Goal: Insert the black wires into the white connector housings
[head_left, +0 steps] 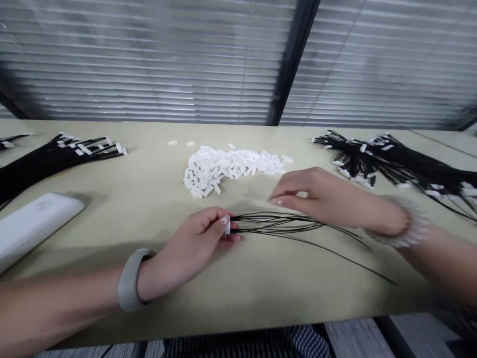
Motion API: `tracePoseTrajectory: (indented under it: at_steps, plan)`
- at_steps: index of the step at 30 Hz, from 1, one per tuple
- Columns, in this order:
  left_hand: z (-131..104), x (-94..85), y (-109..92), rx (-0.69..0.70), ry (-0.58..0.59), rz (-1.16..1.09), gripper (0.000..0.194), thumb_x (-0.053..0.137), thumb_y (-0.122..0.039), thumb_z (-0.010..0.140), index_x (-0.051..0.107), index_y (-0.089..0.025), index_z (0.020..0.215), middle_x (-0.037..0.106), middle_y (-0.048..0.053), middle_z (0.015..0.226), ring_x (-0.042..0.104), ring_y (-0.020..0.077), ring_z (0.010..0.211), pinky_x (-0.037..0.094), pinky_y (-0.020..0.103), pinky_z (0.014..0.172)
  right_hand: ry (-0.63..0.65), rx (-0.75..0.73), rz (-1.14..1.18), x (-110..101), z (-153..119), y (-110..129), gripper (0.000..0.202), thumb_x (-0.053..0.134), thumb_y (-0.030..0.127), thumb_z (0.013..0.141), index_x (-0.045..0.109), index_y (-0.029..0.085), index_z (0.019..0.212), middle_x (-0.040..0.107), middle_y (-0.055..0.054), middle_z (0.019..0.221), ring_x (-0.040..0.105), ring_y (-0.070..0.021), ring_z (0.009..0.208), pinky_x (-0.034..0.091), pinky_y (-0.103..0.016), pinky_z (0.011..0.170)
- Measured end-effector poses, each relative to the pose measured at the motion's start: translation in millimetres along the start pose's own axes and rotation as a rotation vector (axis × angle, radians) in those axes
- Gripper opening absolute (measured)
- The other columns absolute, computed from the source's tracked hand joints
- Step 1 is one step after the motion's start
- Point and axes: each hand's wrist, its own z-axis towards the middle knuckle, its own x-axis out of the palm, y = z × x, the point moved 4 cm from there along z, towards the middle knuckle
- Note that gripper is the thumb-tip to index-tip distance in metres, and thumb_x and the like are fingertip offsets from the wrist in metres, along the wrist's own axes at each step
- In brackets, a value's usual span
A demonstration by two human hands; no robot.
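Between the thumb and fingers of my left hand (196, 243) is a small white connector housing (227, 224), held low over the table's middle. Thin black wires (278, 231) fan out from it to the right, and one strays toward the table's front edge. My right hand (320, 199) hovers above these wires, slightly blurred. Its thumb and fingertips come together in a pinch left of the palm; whatever they may hold is too small or hidden to make out. Just beyond both hands lies a heap of loose white connector housings (234, 164).
Black wire bundles with white connectors lie at the left (33, 161) and at the back right (425, 164). A long white case (35, 226) rests at the left. Window blinds (149, 59) rise behind the table's back edge.
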Motion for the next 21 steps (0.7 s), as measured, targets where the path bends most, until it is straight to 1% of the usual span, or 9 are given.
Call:
tracePoseTrajectory:
  at_steps: [1,3,5,6,9,13,16,19,21]
  plan:
    - [0,-0.4,-1,0.013,-0.005,0.033,0.018,0.044,-0.03,0.084,0.051,-0.015,0.078,0.055,-0.002,0.079,0.06,0.009,0.077,0.047,0.02,0.074,0.026,-0.056,0.055,6,8,7,0.027,0.041,0.037,0.082,0.062,0.02,0.086,0.061,0.001,0.08,0.052,-0.0066,0.069,0.037,-0.02,0.065]
    - [0,-0.9,-1,0.036,-0.008,0.101,0.018,0.043,-0.03,0.084,0.052,-0.015,0.079,0.056,-0.001,0.078,0.059,0.0088,0.075,0.047,0.019,0.071,0.133,-0.119,0.139,17,21,17,0.026,0.042,0.035,0.082,0.062,0.019,0.086,0.061,0.001,0.079,0.052,-0.0062,0.069,0.037,-0.019,0.064]
    - [-1,-1.2,-2,0.047,-0.008,0.151,0.019,0.042,-0.03,0.084,0.053,-0.016,0.079,0.058,-0.001,0.077,0.059,0.0085,0.074,0.046,0.018,0.069,0.215,-0.126,0.176,24,29,20,0.026,0.042,0.034,0.081,0.062,0.017,0.082,0.06,0.001,0.073,0.05,-0.0057,0.064,0.035,-0.019,0.06]
    - [-1,-1.2,-3,0.049,-0.009,0.169,0.019,0.041,-0.03,0.085,0.053,-0.016,0.079,0.059,-0.001,0.077,0.059,0.0084,0.074,0.046,0.017,0.069,0.234,-0.116,0.182,25,32,20,0.027,0.042,0.034,0.081,0.062,0.016,0.079,0.059,0.001,0.07,0.049,-0.0054,0.062,0.035,-0.019,0.059]
    - [-3,-0.8,-6,0.045,-0.023,0.222,0.019,0.041,-0.029,0.085,0.053,-0.015,0.078,0.06,0.0,0.076,0.059,0.0082,0.072,0.046,0.016,0.068,0.22,-0.081,0.138,21,33,20,0.026,0.042,0.032,0.08,0.057,0.015,0.069,0.055,0.003,0.062,0.045,-0.0043,0.057,0.032,-0.019,0.055]
    - [-5,0.7,-10,0.05,-0.042,0.257,0.02,0.04,-0.028,0.085,0.053,-0.015,0.077,0.061,0.0,0.075,0.06,0.0088,0.072,0.046,0.016,0.067,0.167,-0.104,0.023,15,31,26,0.029,0.037,0.029,0.082,0.047,0.013,0.06,0.047,0.003,0.055,0.038,-0.0033,0.052,0.028,-0.019,0.052]
    - [-7,1.8,-11,0.098,-0.051,0.269,0.018,0.041,-0.027,0.084,0.055,-0.016,0.08,0.062,0.0,0.076,0.06,0.009,0.073,0.046,0.016,0.068,0.196,-0.067,0.088,17,30,29,0.03,0.034,0.031,0.083,0.048,0.014,0.063,0.046,0.003,0.055,0.037,-0.0031,0.05,0.027,-0.018,0.049]
    - [-9,1.2,-10,0.147,-0.08,0.285,0.017,0.042,-0.026,0.084,0.056,-0.016,0.079,0.063,0.0,0.077,0.06,0.0091,0.074,0.046,0.016,0.069,0.309,-0.026,0.234,22,28,28,0.029,0.036,0.036,0.082,0.055,0.016,0.075,0.049,0.003,0.058,0.037,-0.003,0.049,0.027,-0.017,0.045]
    - [-10,0.7,-8,0.166,-0.086,0.299,0.016,0.042,-0.025,0.084,0.056,-0.017,0.079,0.063,0.0,0.078,0.06,0.0093,0.076,0.046,0.017,0.07,0.367,-0.031,0.304,25,28,28,0.027,0.038,0.035,0.081,0.057,0.017,0.079,0.05,0.004,0.06,0.038,-0.0028,0.049,0.027,-0.016,0.043]
